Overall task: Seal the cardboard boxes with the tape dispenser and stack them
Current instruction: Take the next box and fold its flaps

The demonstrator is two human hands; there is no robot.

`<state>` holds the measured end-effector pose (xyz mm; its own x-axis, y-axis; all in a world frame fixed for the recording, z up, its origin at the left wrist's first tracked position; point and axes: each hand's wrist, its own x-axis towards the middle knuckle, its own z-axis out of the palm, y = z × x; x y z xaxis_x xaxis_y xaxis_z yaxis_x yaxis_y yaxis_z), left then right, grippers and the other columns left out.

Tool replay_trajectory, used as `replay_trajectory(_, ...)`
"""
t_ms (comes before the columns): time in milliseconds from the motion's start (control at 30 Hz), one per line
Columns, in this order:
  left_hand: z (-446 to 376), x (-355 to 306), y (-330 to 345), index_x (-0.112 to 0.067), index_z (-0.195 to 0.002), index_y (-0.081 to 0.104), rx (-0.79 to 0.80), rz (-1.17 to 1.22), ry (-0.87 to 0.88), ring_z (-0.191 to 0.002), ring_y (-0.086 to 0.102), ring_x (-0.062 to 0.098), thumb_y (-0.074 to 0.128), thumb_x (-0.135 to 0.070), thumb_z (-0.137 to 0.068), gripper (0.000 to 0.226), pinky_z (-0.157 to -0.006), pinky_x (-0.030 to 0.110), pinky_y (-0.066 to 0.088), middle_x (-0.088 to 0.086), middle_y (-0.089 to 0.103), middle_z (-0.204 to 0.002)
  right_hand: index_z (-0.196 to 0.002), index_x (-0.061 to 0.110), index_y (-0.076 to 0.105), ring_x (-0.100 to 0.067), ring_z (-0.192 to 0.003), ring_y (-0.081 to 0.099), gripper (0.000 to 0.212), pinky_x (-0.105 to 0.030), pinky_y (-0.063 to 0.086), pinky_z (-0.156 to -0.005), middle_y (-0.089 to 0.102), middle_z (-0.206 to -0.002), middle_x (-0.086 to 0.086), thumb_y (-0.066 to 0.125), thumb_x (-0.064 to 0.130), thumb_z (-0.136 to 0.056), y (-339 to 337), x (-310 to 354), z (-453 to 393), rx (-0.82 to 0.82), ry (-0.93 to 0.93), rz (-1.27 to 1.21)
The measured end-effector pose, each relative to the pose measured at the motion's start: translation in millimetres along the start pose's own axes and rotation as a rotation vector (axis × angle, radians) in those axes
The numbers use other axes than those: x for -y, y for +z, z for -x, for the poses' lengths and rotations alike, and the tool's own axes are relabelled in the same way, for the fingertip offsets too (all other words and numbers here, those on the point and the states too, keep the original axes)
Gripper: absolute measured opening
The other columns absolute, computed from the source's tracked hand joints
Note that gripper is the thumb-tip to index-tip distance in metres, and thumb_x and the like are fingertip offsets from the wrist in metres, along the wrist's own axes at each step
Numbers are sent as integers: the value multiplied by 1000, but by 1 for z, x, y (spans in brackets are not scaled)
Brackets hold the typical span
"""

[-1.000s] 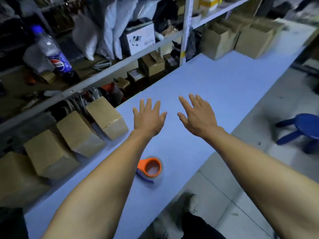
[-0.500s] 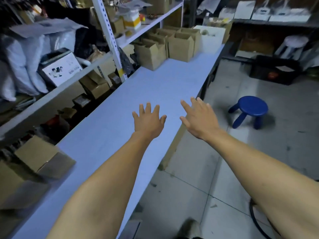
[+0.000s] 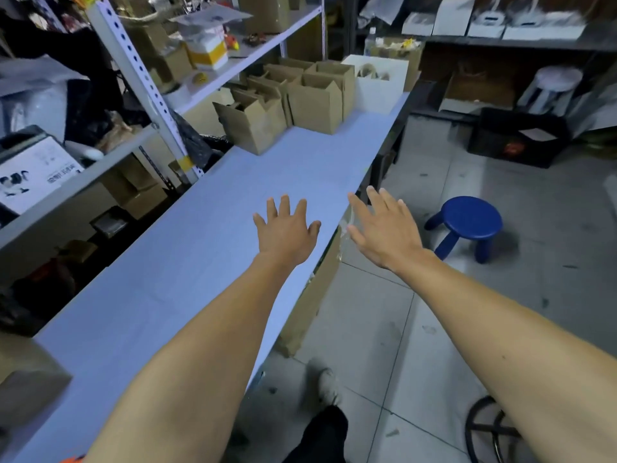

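Both my arms stretch forward over the long blue table [image 3: 187, 262]. My left hand [image 3: 287, 233] hovers above the table with fingers spread and holds nothing. My right hand [image 3: 384, 230] is past the table's right edge, over the floor, fingers straight and empty. Several open brown cardboard boxes [image 3: 283, 105] stand in a group at the table's far end. One closed cardboard box [image 3: 23, 382] shows at the near left edge. An orange sliver of the tape dispenser [image 3: 71, 459] peeks out at the bottom edge beside my left arm.
A metal shelf rack [image 3: 147, 85] full of boxes and bags runs along the table's left side. A white box [image 3: 377, 85] stands behind the brown boxes. A blue stool [image 3: 467, 222] stands on the tiled floor to the right, and a flat cardboard sheet [image 3: 314, 295] leans under the table's edge.
My view has swung right and moved along the table toward the far boxes. The sealed boxes and tape dispenser have slid out of view to the lower left. Both hands stay spread and empty.
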<state>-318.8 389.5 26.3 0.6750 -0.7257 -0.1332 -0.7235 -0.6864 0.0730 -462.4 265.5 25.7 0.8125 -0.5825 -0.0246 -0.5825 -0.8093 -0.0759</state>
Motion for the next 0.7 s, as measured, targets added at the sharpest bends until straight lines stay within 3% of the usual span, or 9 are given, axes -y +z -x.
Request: replay_trajectory(700,-341,-103,-19,-23,-159,13,54,37,-72,-151,-6,41,28,-52,-105,63,-117,62,6,10,1,-167,-160,28,1,-29,-154,-2,62,-47,11,-124,-1,-167,-10,25,48,-106,4,-164,-321,67,-66,-30)
